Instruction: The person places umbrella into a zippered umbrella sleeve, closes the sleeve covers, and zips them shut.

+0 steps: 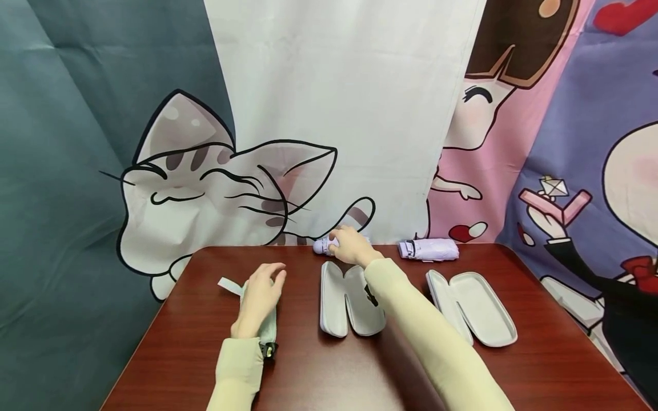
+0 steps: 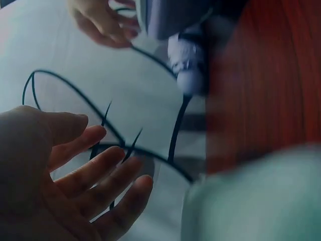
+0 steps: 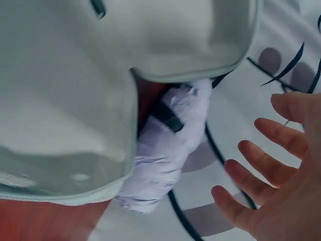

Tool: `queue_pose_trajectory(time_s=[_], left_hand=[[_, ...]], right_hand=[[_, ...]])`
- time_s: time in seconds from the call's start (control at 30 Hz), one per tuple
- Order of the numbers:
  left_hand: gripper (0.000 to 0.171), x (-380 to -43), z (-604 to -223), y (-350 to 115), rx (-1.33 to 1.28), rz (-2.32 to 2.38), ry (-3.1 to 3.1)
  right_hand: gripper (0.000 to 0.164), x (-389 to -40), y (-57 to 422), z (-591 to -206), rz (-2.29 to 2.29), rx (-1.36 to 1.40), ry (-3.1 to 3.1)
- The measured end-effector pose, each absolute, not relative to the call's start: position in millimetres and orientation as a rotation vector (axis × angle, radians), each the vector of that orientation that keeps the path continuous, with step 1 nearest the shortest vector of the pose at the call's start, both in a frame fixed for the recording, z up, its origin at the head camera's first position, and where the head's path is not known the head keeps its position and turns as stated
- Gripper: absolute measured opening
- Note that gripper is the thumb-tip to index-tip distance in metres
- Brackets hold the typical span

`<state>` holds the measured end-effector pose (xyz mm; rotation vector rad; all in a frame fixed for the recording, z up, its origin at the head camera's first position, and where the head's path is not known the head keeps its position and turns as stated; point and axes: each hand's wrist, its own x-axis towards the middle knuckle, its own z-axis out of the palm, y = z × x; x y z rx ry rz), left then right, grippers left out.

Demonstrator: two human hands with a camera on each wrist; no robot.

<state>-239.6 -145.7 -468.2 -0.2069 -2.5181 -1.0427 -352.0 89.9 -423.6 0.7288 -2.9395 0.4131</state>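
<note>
My left hand (image 1: 259, 299) is over a pale green case (image 1: 269, 328) with a light strap at the table's left; in the left wrist view the hand (image 2: 95, 170) has its fingers apart and nothing in them. My right hand (image 1: 353, 246) reaches over a folded lilac umbrella (image 1: 324, 246) at the back edge, partly covering it from the head camera. Seen from the right wrist, loosely spread fingers (image 3: 261, 165) stand apart from the umbrella (image 3: 165, 150). In front of that umbrella lies an open pale case (image 1: 333, 308), its right half partly behind my right forearm.
Another open pale case (image 1: 485, 311) lies at the right, partly behind my right sleeve (image 1: 411, 319). Behind it, a second folded lilac umbrella (image 1: 432, 250) rests along the back edge of the brown table (image 1: 169, 348). A printed cloth (image 1: 334, 85) hangs directly behind the table.
</note>
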Motion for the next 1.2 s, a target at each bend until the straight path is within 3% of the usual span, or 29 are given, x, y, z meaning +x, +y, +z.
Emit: queue_pose_trajectory(time_s=[0.33, 0.57, 0.9, 1.2], left_hand=[[0.019, -244, -477, -98, -0.286, -1.127, -2.47], [0.024, -240, -485, -73, -0.181, -1.212, -2.525], [0.035, -240, -496, -60, -0.061, -1.149, -2.628], [0.036, -245, -507, -58, -0.093, -1.146, -2.6]], right_hand=[[0.032, -380, 103, -451, 0.416, 0.652, -2.93], [0.04, -391, 113, -467, 0.351, 0.559, -2.998], [0.055, -394, 107, -479, 0.353, 0.567, -3.03], [0.056, -398, 102, -476, 0.236, 0.52, -3.061]])
